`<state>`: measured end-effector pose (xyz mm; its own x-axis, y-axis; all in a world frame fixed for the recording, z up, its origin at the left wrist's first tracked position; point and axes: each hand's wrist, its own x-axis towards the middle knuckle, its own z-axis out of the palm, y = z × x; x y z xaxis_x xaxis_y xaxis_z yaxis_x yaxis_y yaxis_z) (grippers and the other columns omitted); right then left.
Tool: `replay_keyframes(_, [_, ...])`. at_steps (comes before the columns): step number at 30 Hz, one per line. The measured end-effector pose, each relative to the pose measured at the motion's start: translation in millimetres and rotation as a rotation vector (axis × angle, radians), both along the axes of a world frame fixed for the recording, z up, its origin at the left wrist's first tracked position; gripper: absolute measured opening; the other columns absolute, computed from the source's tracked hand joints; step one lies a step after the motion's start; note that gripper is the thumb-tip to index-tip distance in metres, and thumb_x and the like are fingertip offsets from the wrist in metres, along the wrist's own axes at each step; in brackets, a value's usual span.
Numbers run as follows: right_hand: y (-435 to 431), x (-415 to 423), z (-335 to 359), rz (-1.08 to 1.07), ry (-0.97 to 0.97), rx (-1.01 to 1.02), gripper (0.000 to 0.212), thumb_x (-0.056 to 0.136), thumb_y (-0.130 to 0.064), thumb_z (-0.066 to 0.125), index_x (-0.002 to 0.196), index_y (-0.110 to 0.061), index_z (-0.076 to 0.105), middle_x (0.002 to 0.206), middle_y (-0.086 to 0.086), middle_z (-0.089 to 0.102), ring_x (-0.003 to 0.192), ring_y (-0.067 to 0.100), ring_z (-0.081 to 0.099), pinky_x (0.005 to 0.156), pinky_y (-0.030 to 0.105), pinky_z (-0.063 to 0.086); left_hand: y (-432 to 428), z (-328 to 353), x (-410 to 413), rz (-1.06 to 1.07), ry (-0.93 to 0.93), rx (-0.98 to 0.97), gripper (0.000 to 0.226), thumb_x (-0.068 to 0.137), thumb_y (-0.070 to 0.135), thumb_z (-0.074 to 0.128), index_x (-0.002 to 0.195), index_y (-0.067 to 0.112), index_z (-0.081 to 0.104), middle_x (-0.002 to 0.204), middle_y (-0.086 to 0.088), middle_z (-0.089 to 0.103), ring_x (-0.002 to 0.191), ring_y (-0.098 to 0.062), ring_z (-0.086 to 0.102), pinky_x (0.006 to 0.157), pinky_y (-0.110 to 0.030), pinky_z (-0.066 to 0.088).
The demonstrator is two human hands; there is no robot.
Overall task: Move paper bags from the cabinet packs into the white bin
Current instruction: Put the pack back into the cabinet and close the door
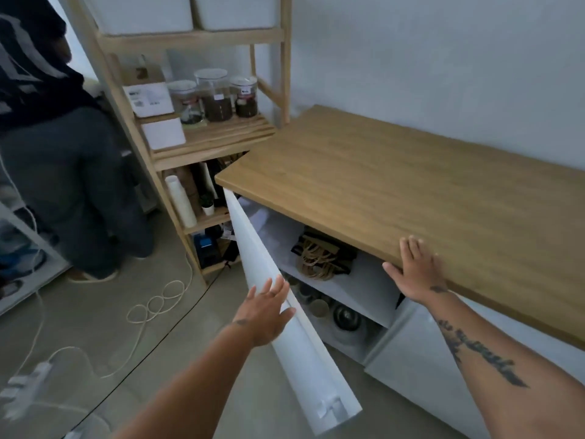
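A white cabinet with a wooden top (395,185) stands against the wall. Its left door (304,343) is swung open. My left hand (266,312) lies flat against the door's outer face, fingers straight. My right hand (414,267) rests on the front edge of the wooden top, fingers spread. On the upper shelf inside lies a pack of dark paper bags with tan rope handles (319,256). Two white bins (139,12) sit on the top shelf of the wooden rack at the upper left.
Dark bowls and jars (345,316) fill the cabinet's lower shelf. The wooden rack (202,137) holds glass jars, white boxes and paper cups. A person (63,153) stands at the left. A white cable (152,308) and power strip (28,381) lie on the floor.
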<state>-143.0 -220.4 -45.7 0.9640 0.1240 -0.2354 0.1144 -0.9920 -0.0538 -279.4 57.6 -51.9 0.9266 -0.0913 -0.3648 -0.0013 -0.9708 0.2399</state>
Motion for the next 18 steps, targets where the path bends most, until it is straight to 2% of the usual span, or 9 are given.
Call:
replay_keyframes(5, [-1.5,-3.2,-1.1,0.011,-0.013,0.06,0.08,0.092,-0.061,0.021,0.149,-0.014,-0.011,0.158,0.004,-0.017,0.145,0.021,-0.017,0.117,0.044,-0.006,-26.5,0.0,28.3,-0.006,0.012,0.06,0.063,0.099,0.044,0.023,0.151,0.016,-0.001,0.16,-0.003,-0.005,0.148,-0.021,0.0,0.121,-0.045,0.005])
replay_keyframes(10, [-5.4,-6.2,-4.9,0.044,-0.051,0.058,0.09,0.086,-0.069,0.019,0.148,-0.013,-0.012,0.158,0.006,-0.018,0.145,0.022,-0.018,0.118,0.046,-0.007,-46.7,1.9,50.1,0.002,0.017,0.068,0.063,0.1,0.042,0.024,0.151,0.016,-0.002,0.16,-0.003,-0.006,0.148,-0.022,0.0,0.119,-0.046,0.003])
replay_keyframes(12, [-4.8,-8.3,-6.8,0.037,-0.059,0.078,0.102,0.075,-0.08,0.012,0.148,-0.013,-0.012,0.158,0.006,-0.018,0.145,0.022,-0.018,0.117,0.047,-0.008,-51.9,2.3,58.9,-0.005,0.021,0.056,0.063,0.1,0.042,0.024,0.151,0.017,-0.002,0.16,-0.003,-0.006,0.148,-0.023,-0.001,0.119,-0.046,0.003])
replay_keyframes(15, [-4.7,-9.7,-9.8,0.058,-0.095,0.078,0.134,0.043,-0.095,-0.007,0.148,-0.011,-0.011,0.158,0.007,-0.017,0.145,0.024,-0.017,0.115,0.046,-0.01,-56.8,2.0,73.5,-0.017,0.02,0.013,0.061,0.1,0.041,0.024,0.151,0.019,-0.002,0.16,-0.002,-0.006,0.148,-0.023,-0.001,0.118,-0.045,0.003])
replay_keyframes(16, [-5.8,-8.7,-11.8,0.067,-0.105,0.062,0.138,0.039,-0.097,-0.007,0.148,-0.011,-0.011,0.158,0.007,-0.016,0.145,0.025,-0.017,0.115,0.046,-0.011,-57.8,1.6,79.7,-0.025,0.014,0.003,0.06,0.1,0.041,0.023,0.151,0.019,-0.001,0.16,-0.001,-0.006,0.148,-0.023,-0.001,0.118,-0.045,0.003])
replay_keyframes(18, [-8.4,-5.7,-15.9,0.077,-0.122,0.036,0.139,0.041,-0.098,0.008,0.148,-0.011,-0.013,0.157,0.006,-0.019,0.145,0.025,-0.018,0.114,0.045,-0.014,-59.2,0.4,92.9,-0.05,-0.002,0.01,0.06,0.1,0.041,0.022,0.151,0.019,-0.001,0.16,0.0,-0.005,0.148,-0.023,-0.001,0.119,-0.044,0.003])
